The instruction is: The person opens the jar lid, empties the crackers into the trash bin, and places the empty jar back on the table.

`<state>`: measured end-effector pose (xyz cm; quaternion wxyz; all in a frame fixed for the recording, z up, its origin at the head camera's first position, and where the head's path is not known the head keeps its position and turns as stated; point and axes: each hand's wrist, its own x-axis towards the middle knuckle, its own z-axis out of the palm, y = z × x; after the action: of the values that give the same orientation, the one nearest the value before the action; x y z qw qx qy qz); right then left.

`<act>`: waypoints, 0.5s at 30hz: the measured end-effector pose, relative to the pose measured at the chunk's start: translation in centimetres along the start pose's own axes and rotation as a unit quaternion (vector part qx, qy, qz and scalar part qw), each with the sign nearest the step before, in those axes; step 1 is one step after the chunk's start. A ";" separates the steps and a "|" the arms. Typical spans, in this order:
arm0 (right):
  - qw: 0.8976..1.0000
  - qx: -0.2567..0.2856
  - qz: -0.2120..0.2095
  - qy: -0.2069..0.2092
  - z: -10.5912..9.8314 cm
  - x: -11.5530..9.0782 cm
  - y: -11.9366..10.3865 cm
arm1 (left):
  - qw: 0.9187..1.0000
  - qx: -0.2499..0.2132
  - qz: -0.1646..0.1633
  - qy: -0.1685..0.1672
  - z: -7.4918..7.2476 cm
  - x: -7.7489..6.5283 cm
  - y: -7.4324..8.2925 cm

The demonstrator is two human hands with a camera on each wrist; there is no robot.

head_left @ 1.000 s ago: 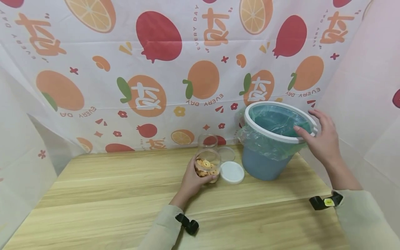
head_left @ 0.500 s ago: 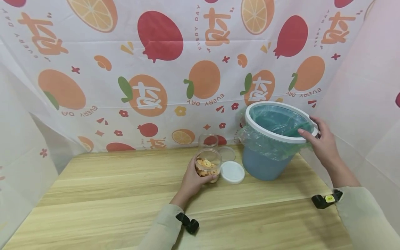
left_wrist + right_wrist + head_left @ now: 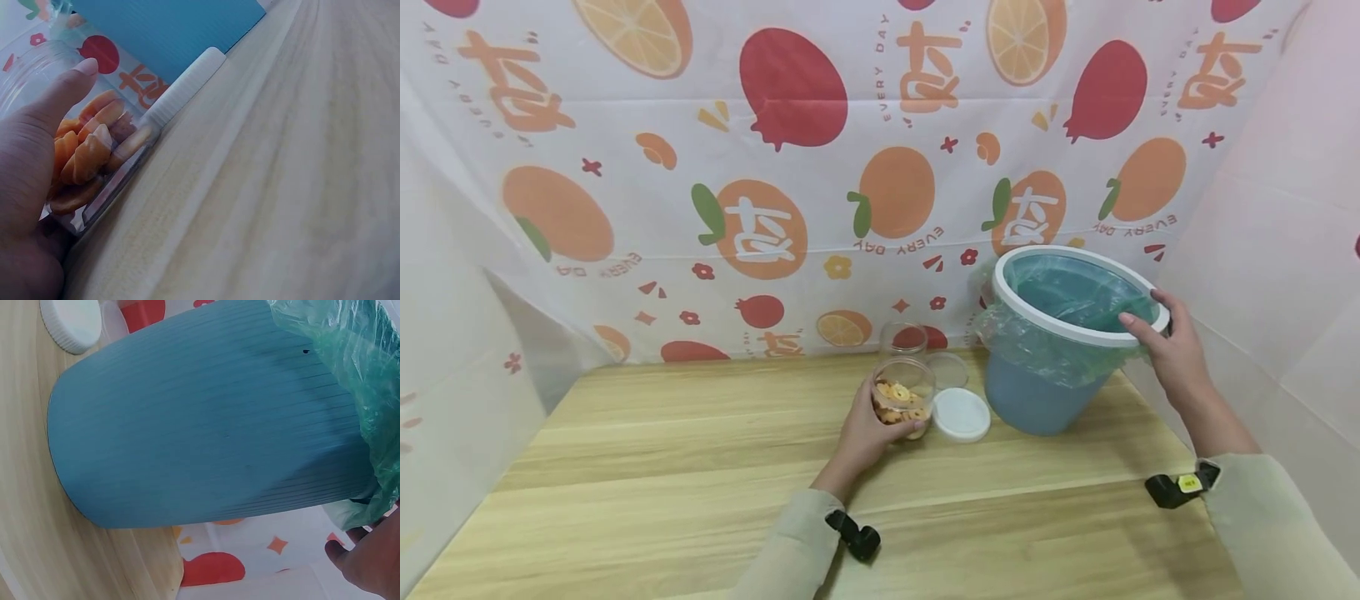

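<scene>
My left hand [image 3: 867, 429] grips a clear jar [image 3: 917, 377] standing on the table, its thumb along the front. Golden cookies [image 3: 89, 153] lie in the lower part of the jar, which has no lid on. At the right my right hand [image 3: 1180, 350] holds the white rim [image 3: 1060, 327] of a blue trash can [image 3: 206, 425], thumb over the inside and fingers outside. A thin green trash bag [image 3: 1078, 367] lines the can and hangs over its side. In the right wrist view only part of that hand shows at the lower right corner.
A white ribbed lid [image 3: 961, 415] lies flat between the jar and the trash can. Behind it are a clear disc [image 3: 947, 370] and another clear jar [image 3: 902, 337], close to the fruit-print cloth [image 3: 820, 208] hanging at the table's back edge.
My right hand has moved in from beside the trash can and taken hold of its rim. The left hand stays on the cookie jar. The head view has shifted slightly.
</scene>
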<state>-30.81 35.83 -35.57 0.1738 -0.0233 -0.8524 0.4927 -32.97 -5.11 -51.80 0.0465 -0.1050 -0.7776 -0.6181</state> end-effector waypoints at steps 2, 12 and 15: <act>1.000 -0.002 0.004 0.004 -0.1 0.0 0.2 | 1.000 0.007 -0.001 0.003 0.1 0.1 0.0; 1.000 0.003 0.009 0.017 0.0 -0.4 0.4 | 0.999 0.010 0.003 0.034 0.4 -0.3 0.4; 1.000 0.013 0.012 0.018 0.3 -0.5 0.5 | 0.998 0.008 -0.002 0.056 0.3 -0.6 0.4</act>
<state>-30.49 35.69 -36.30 0.1836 -0.0408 -0.8424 0.5050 -32.31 -4.80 -51.59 0.0894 -0.0685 -0.7791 -0.6166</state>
